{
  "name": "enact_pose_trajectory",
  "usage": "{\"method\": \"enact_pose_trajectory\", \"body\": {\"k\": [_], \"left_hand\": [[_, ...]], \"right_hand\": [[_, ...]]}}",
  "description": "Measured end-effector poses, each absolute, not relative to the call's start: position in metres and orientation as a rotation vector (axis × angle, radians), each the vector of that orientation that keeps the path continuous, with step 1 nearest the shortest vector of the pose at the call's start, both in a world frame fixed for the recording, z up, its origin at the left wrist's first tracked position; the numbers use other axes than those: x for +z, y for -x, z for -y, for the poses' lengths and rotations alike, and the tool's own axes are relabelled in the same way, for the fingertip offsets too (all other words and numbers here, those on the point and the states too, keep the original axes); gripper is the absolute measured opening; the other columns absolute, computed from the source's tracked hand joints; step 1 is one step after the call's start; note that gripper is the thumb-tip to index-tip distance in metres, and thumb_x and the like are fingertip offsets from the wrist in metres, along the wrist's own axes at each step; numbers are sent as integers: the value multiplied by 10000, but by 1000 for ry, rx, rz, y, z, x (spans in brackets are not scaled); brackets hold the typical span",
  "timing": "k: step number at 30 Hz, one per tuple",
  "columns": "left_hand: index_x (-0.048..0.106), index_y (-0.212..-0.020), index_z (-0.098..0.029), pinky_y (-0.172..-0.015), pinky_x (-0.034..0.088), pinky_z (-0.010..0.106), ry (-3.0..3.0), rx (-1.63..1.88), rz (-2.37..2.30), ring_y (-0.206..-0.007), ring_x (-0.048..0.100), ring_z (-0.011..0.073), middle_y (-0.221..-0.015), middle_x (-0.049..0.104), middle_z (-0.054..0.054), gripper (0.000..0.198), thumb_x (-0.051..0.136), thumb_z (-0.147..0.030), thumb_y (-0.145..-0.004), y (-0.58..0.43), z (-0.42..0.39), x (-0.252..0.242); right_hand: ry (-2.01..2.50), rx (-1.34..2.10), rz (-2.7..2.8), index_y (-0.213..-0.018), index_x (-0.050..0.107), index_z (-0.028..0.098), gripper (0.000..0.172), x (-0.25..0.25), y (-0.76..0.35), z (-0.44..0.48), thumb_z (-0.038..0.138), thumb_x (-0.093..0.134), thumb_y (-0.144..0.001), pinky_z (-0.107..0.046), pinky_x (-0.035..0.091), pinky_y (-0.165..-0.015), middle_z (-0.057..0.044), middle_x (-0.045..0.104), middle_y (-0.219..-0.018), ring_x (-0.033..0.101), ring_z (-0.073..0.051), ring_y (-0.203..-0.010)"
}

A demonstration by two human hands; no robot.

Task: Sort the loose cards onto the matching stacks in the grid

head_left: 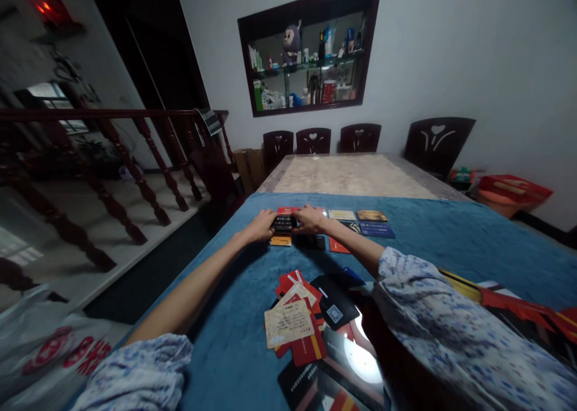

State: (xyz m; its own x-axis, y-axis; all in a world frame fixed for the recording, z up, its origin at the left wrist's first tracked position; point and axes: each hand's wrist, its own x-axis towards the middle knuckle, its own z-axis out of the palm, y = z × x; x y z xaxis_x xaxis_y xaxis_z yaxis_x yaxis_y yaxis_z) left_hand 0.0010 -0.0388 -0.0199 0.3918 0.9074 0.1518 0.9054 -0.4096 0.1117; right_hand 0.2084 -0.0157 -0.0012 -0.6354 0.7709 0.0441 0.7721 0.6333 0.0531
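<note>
My left hand (261, 225) and my right hand (309, 220) are at the far part of the blue cloth, fingers curled at opposite sides of a black card (283, 223) with light print. This card lies among rows of cards: a red card (287, 210) just beyond it and an orange card (280, 241) just nearer. Right of my hands are a cream card (341, 214), a brown-gold card (372, 216), a blue card (377, 230) and a red card (339, 246). My right hand and forearm partly cover other cards there.
A loose pile of red and cream cards (288, 324) lies nearer, beside a black card with a square code (334, 303) and glossy sheets (333, 363). Red-yellow packaging (532, 306) is at right. A white plastic bag (54, 351) and a wooden railing (130, 158) are left.
</note>
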Motion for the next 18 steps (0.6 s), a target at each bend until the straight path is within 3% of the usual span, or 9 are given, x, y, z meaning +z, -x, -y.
{"method": "enact_pose_trajectory", "body": {"k": [11, 18], "left_hand": [[618, -1118, -133, -969, 452, 319, -2519, 32, -1780, -1108, 580, 252, -1176, 646, 117, 415, 559, -79, -711, 0, 6, -20], [662, -1093, -155, -843, 494, 253, -2474, 10, -1692, -985, 646, 226, -1078, 712, 62, 418, 569, -69, -694, -2, 0, -15]], "right_hand": [[1457, 35, 2928, -1214, 644, 213, 432, 4, -190, -5, 397, 617, -824, -496, 434, -975, -142, 645, -1272, 496, -351, -1257], [1563, 106, 2920, -1187, 672, 189, 427, 7, -185, -9, 383, 606, -812, -392, 495, -880, -149, 696, -1168, 601, -314, -1133]]}}
